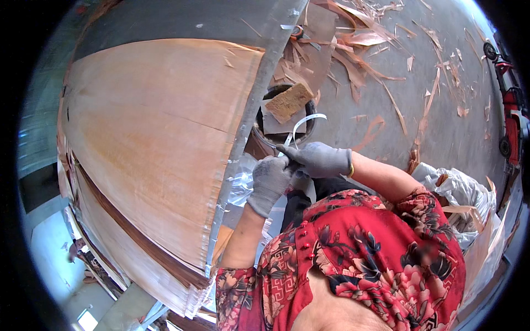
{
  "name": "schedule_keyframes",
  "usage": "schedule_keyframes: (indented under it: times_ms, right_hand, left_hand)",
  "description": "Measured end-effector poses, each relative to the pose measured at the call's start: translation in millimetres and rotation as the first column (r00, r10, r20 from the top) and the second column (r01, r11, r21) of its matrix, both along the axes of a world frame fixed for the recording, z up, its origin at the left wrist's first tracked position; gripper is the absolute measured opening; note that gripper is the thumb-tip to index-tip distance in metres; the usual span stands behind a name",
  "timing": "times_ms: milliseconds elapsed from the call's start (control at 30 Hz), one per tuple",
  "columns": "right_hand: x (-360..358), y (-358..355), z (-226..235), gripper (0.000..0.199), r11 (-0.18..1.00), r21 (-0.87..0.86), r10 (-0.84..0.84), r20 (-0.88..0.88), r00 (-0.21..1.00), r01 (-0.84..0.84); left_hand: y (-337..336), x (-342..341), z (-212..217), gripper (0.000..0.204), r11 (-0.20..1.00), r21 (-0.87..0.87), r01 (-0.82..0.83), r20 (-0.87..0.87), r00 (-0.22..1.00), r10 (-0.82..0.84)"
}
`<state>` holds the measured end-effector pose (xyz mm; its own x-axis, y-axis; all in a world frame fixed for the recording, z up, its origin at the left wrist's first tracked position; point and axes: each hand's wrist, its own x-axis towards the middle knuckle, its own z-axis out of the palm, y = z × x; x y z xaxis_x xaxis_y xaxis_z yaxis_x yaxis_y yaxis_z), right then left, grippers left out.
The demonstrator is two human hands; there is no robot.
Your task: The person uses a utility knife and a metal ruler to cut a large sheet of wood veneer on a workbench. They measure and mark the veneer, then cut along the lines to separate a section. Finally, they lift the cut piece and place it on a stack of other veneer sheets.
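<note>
My two grey-gloved hands meet in front of my body, beside the edge of a large stack of thin wood sheets. A narrow white strip of tape (312,117) curls up and to the right from between my fingers. My left hand (269,185) is closed around its lower end. Over it reaches my right hand (323,160), fingers closed at the same spot and the index finger lying along the strip. The fingertips partly cover one another. Just beyond them stands a dark round bucket (311,134), with a yellow-brown sponge-like block (289,102) on a pale flat piece across its top.
To my left lies the sheet stack (160,127), bordered by a grey strip (243,132). Torn veneer scraps (353,49) litter the concrete floor (386,110). A tape roll (297,32) lies beyond the bucket. White plastic sacking (458,193) is at my right; a red vehicle (512,105) stands farther off.
</note>
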<state>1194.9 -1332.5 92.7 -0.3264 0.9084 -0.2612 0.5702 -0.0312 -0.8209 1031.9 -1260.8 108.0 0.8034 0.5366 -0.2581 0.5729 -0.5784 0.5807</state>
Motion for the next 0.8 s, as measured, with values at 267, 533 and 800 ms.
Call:
schedule_keyframes:
  times_ms: [267, 533, 800]
  right_hand:
    - [-1.9, 7.6, -45.9, 0.076, 0.996, -0.072, 0.049, -0.065, 0.997, -0.053]
    - [98.7, 43.6, -15.3, 0.020, 0.999, -0.036, 0.032, 0.469, 0.882, -0.017]
    - [93.4, 47.0, -46.1, 0.049, 0.842, 0.482, -0.229, 0.724, 0.651, -0.240]
  left_hand:
    - [5.0, -9.2, -24.3, 0.025, 0.985, -0.173, 0.025, -0.107, 0.993, -0.044]
    - [26.7, 11.7, -67.8, 0.023, 0.730, -0.553, -0.401, 0.017, 0.871, 0.491]
    - [42.2, 32.7, -132.6, 0.016, 0.043, -0.820, -0.570, -0.123, 0.249, 0.961]
